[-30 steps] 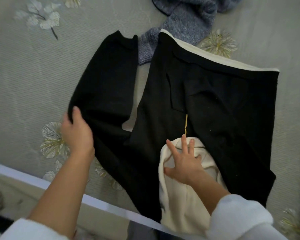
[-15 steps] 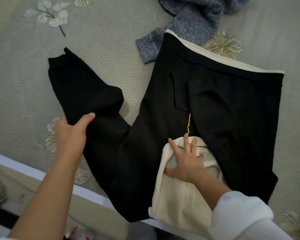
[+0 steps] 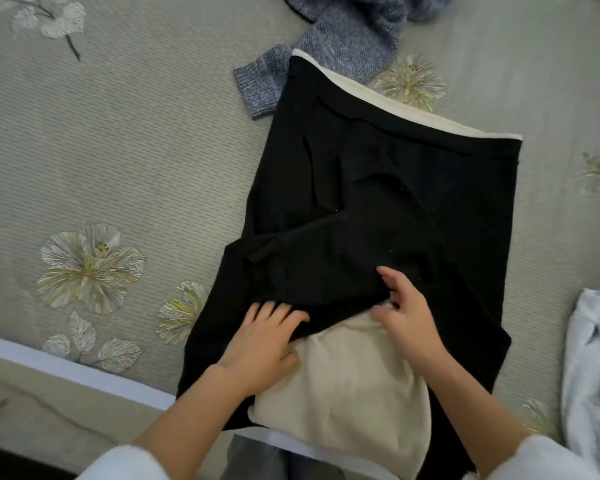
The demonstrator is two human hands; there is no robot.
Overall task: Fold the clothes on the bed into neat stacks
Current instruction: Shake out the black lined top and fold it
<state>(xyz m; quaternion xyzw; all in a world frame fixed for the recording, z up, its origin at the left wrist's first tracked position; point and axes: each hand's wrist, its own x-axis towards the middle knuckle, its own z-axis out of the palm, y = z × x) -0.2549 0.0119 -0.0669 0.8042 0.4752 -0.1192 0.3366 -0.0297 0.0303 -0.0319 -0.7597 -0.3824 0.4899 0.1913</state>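
A black garment [image 3: 395, 188] with a cream lining lies spread on the bed, its near end hanging over the bed's edge. Its left sleeve [image 3: 309, 258] is folded across the body. The cream inner part [image 3: 347, 393] shows at the near end, and a cream strip runs along the far hem. My left hand [image 3: 264, 337] presses flat, fingers spread, on the black fabric at the sleeve's lower edge. My right hand [image 3: 406, 317] pinches the folded sleeve's edge just above the cream part, fingers on top and thumb below.
A blue-grey knit sweater [image 3: 343, 39] lies at the far side, its cuff touching the black garment's corner. A white garment [image 3: 593, 375] lies crumpled at the right. The grey-green flowered sheet [image 3: 136, 150] is bare to the left. The bed's white edge [image 3: 66, 368] runs along the near side.
My left hand has carried the black sleeve from the left across onto the garment's body. My right hand has left the cream part and taken the sleeve's edge.
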